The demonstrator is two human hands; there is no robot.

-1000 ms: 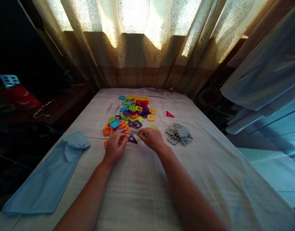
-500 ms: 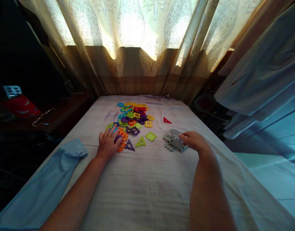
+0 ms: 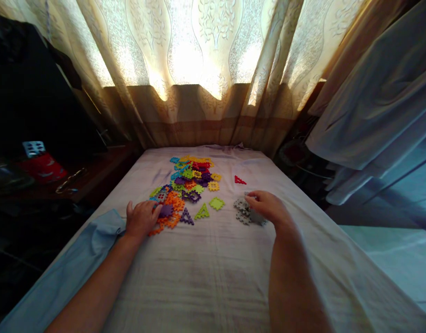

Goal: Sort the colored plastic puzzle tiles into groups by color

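Many flat toothed plastic pieces lie in a loose heap, with orange pieces [image 3: 174,201] nearest me and purple, green, blue, red and yellow ones behind. My left hand [image 3: 142,219] rests at the heap's left edge, fingers apart, beside a purple piece [image 3: 166,211]. To the right, my right hand [image 3: 266,205] is closed over the small pile of grey pieces [image 3: 242,210], its fingertips at the back of the pile; what they hold is hidden. Between the hands lie a green square [image 3: 217,203], a green triangle [image 3: 202,212] and a purple triangle [image 3: 187,216].
A red triangle [image 3: 239,180] lies alone behind the grey pile. Light blue cloth [image 3: 91,249] covers the left edge of the white sheet [image 3: 199,277]. Curtains [image 3: 199,106] hang behind, clothes [image 3: 368,101] at the right. A dark shelf [image 3: 91,171] stands left.
My left hand has drawn back leftward off the heap, uncovering a grey piece and more orange ones. My right hand has shifted left across the grey pile. The view has tilted slightly.
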